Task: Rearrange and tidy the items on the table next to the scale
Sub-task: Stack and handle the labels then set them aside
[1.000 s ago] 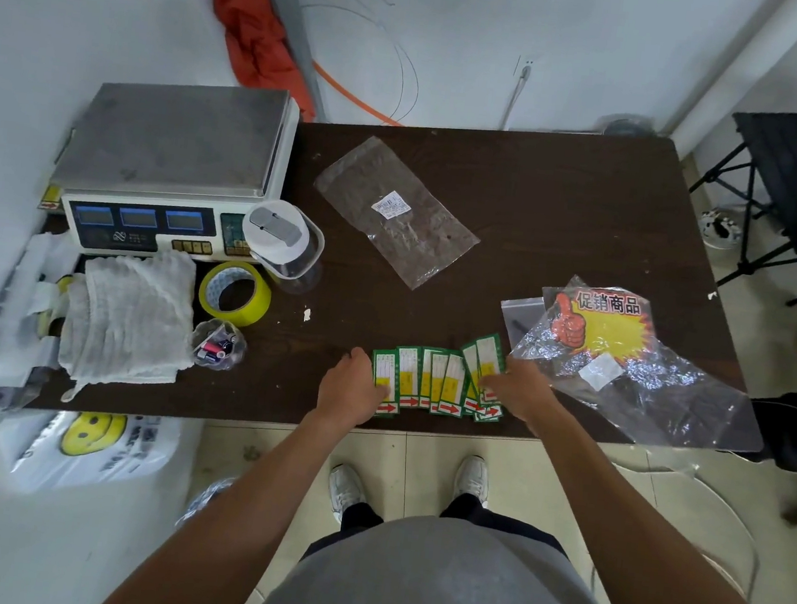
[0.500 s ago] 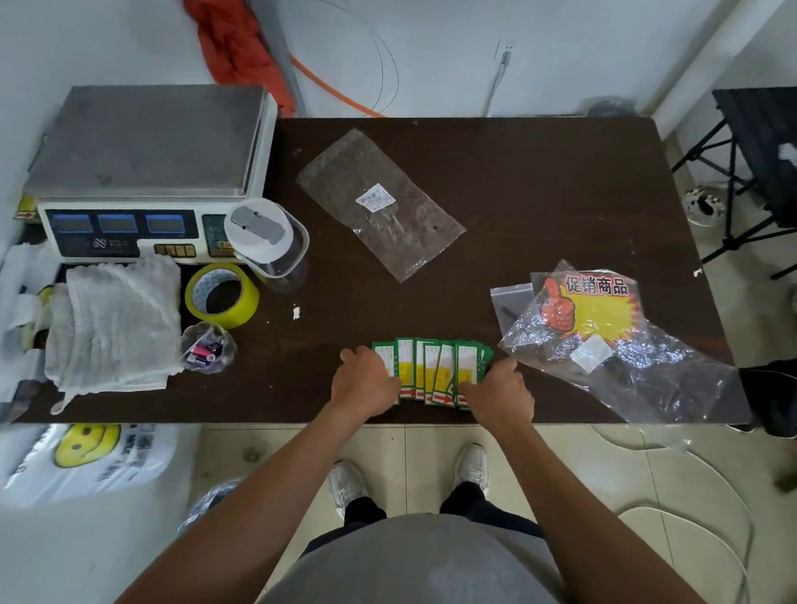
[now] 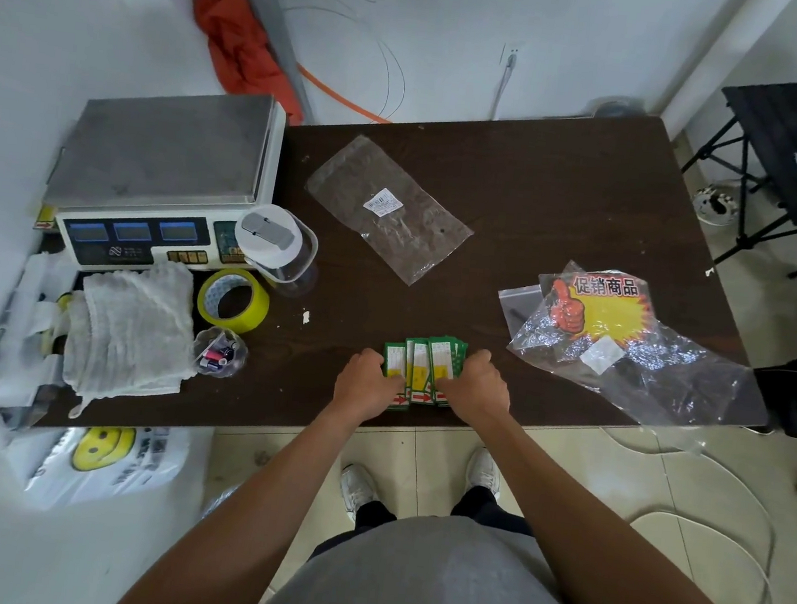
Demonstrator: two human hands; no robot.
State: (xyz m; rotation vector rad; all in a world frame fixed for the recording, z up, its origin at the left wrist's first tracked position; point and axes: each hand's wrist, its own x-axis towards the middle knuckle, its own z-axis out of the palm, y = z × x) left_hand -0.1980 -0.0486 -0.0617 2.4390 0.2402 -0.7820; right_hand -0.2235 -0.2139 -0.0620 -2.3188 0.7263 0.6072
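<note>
Green-edged cards, fan running left-right at near edge of desk, lie between left hand and right hand, each grip curled onto its end, equally near.

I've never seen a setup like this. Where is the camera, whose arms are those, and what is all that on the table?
There is no machine here. A person wears a wide-angle camera on the head, so you look down along their own bare arms. The left hand and right hand grip a fanned bunch of green price cards from either side, near the front edge of the dark table. At the far left stands an electronic scale. A lidded clear jug sits in front of it, with a roll of yellow tape, a white cloth and a small clear cup of little items nearby. Mid-table lies a flat clear bag with a white label. To the right, a crinkled bag holds a yellow promotion sign.
</note>
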